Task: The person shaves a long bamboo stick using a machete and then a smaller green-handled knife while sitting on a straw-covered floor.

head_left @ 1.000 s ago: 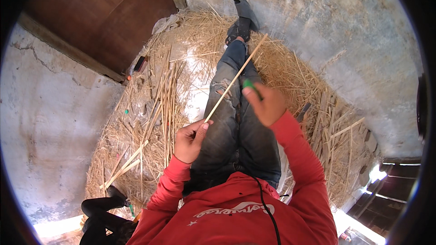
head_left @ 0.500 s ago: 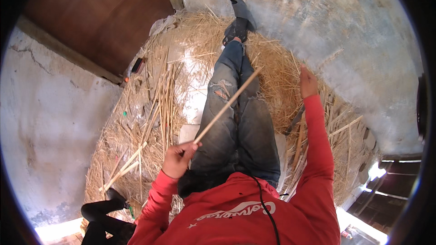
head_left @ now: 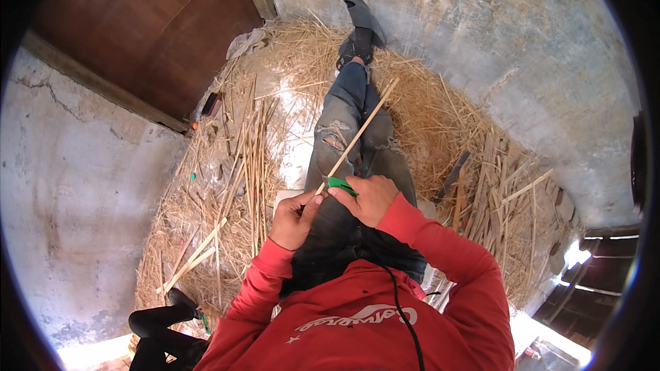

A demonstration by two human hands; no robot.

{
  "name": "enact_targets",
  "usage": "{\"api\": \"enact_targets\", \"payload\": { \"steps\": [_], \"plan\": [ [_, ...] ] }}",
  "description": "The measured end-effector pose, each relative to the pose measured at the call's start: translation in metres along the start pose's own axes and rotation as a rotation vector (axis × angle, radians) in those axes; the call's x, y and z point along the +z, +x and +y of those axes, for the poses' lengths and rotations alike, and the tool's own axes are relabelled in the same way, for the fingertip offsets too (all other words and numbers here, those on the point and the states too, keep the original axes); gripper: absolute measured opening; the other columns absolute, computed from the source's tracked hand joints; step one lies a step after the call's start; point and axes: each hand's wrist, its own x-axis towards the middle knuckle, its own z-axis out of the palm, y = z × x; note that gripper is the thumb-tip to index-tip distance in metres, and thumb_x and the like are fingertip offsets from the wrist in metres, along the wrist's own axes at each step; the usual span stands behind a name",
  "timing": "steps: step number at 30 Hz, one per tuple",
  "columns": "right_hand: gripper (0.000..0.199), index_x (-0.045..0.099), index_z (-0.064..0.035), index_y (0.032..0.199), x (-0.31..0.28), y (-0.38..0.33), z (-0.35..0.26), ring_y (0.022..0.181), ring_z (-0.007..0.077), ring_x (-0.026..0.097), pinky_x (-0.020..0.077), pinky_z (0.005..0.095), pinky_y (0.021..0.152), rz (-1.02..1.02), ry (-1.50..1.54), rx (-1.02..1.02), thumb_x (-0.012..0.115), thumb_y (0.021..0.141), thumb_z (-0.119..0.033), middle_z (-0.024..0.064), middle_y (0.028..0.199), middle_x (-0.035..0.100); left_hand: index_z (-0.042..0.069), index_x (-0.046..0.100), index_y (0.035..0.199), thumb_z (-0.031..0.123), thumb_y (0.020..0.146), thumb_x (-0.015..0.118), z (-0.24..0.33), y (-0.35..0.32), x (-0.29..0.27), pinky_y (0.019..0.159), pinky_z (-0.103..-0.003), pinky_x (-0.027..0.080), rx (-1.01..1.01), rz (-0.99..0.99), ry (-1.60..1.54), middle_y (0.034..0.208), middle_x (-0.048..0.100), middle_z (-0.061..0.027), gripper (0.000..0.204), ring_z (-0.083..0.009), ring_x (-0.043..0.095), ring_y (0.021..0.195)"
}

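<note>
A thin, pale wooden stick (head_left: 360, 132) slants up and to the right across my outstretched legs. Its lower end is pinched between the thumb and fingers of my left hand (head_left: 291, 222). My right hand (head_left: 377, 200) is closed round a green-handled utility knife (head_left: 342, 186), held against or right beside the stick just above my left fingertips. Whether the blade touches the wood is too small to tell. Both hands are close together over my thighs.
Long split sticks (head_left: 257, 158) lie on the left amid straw shavings (head_left: 419, 96). More strips (head_left: 491, 182) and a dark flat piece (head_left: 452, 176) lie to the right. Another person's dark-clothed leg (head_left: 157, 323) shows at lower left. Plaster walls (head_left: 522, 41) enclose the floor.
My right hand has come in from the far right to the stick, and the green utility knife now shows in it. The stick stands slightly steeper, and my left hand has shifted right.
</note>
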Motion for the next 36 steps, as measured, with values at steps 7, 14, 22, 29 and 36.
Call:
{"api": "enact_targets", "payload": {
  "steps": [7, 14, 22, 29, 36],
  "plan": [
    [0.051, 0.069, -0.0036, 0.094, -0.019, 0.035, 0.102, 0.073, 0.0394, 0.067, 0.0526, 0.0482, 0.065, 0.359, -0.023, 0.229, 0.052, 0.099, -0.052, 0.0224, 0.082, 0.068, -0.002, 0.072, 0.11, 0.019, 0.102, 0.061, -0.002, -0.019, -0.012, 0.054, -0.023, 0.035, -0.003, -0.034, 0.063, 0.065, 0.05, 0.0044, 0.025, -0.0037, 0.041, 0.06],
    [0.056, 0.071, 0.0028, 0.106, -0.104, -0.017, 0.299, 0.081, 0.0296, 0.071, 0.0543, 0.0385, 0.073, 0.589, -0.025, 0.805, 0.052, 0.102, -0.049, 0.0205, 0.099, 0.072, 0.0, 0.072, 0.112, 0.02, 0.104, 0.058, -0.013, -0.054, -0.054, 0.05, -0.022, 0.024, -0.199, 0.018, -0.143, 0.061, 0.04, 0.0095, 0.025, -0.0007, 0.031, 0.054],
    [0.049, 0.07, -0.0046, 0.099, -0.042, -0.009, 0.051, 0.07, 0.0402, 0.068, 0.052, 0.0493, 0.064, 0.276, 0.032, 0.152, 0.056, 0.098, -0.052, 0.0216, 0.071, 0.067, 0.002, 0.072, 0.113, 0.025, 0.104, 0.058, -0.006, 0.004, -0.002, 0.049, -0.022, 0.026, -0.142, -0.027, -0.234, 0.06, 0.042, 0.0079, 0.028, -0.002, 0.034, 0.053],
    [0.055, 0.067, -0.0051, 0.09, -0.002, 0.016, 0.04, 0.069, 0.0457, 0.066, 0.0518, 0.0545, 0.064, 0.22, -0.043, 0.169, 0.051, 0.098, -0.057, 0.0235, 0.071, 0.067, 0.001, 0.073, 0.11, 0.027, 0.102, 0.061, -0.009, 0.01, 0.013, 0.052, -0.023, 0.03, 0.018, 0.011, 0.028, 0.063, 0.045, 0.0076, 0.03, -0.003, 0.037, 0.057],
    [0.048, 0.07, -0.0077, 0.115, -0.018, 0.044, 0.129, 0.084, 0.0412, 0.069, 0.0538, 0.0493, 0.079, 0.328, 0.018, 0.421, 0.051, 0.101, -0.049, 0.0251, 0.088, 0.07, 0.0, 0.074, 0.109, 0.019, 0.102, 0.061, -0.011, -0.027, -0.011, 0.059, -0.025, 0.041, -0.044, -0.093, 0.115, 0.07, 0.059, 0.0012, 0.025, -0.0057, 0.048, 0.064]
  ]
}}
